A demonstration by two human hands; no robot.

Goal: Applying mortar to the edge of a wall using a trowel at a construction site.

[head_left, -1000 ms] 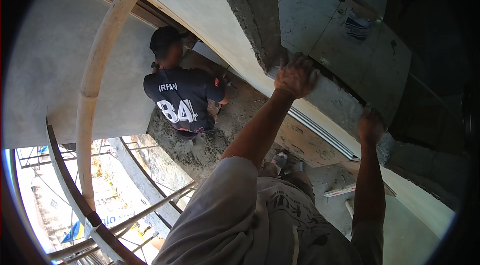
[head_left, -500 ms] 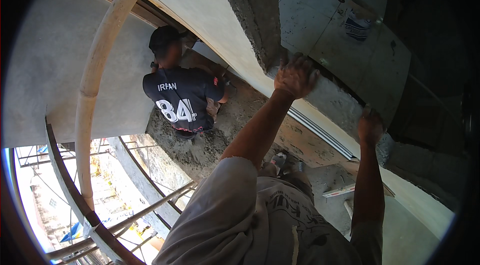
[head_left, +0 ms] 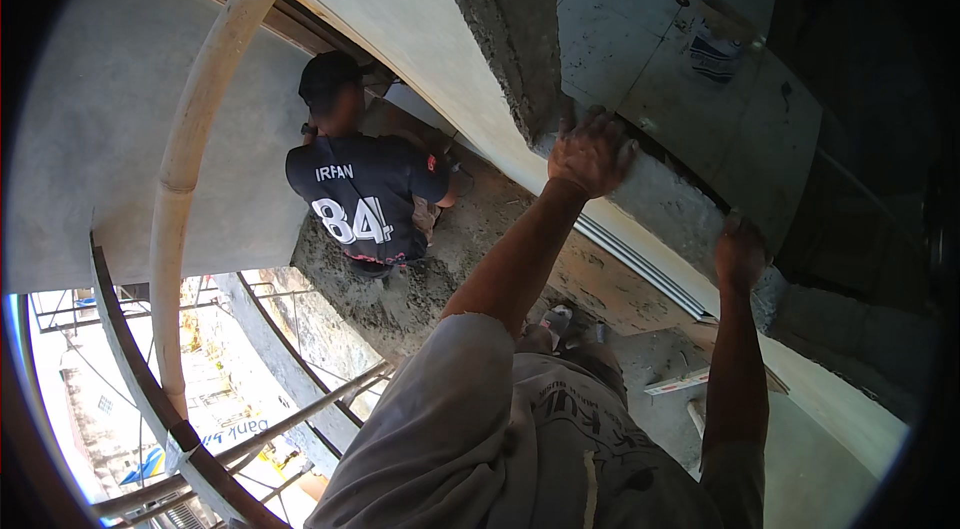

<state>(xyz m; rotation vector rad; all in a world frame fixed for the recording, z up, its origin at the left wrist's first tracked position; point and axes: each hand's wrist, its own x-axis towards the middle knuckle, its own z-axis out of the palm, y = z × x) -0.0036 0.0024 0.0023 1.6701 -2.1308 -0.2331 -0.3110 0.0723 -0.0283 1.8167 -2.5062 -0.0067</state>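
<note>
A rough concrete sill (head_left: 665, 204) runs slantwise below a window opening, with a rough-edged pillar (head_left: 505, 39) at its far end. My left hand (head_left: 593, 151) lies on the sill beside the pillar's foot, palm down and fingers spread, holding no tool. Nearer to me on the right, my right hand (head_left: 742, 251) is closed over the sill's edge; its fingertips are partly in shadow. Both arms reach forward to the sill. Light grey strips (head_left: 645, 269) lean along the wall under it.
At the left a co-worker (head_left: 365, 184) in a dark jersey and cap crouches by the wall. A bamboo pole (head_left: 180, 159) stands left of them, above scaffold bars (head_left: 300, 419) and an open drop. Past the sill, a bag (head_left: 715, 51) lies on a tiled floor. A straightedge (head_left: 678, 384) lies below.
</note>
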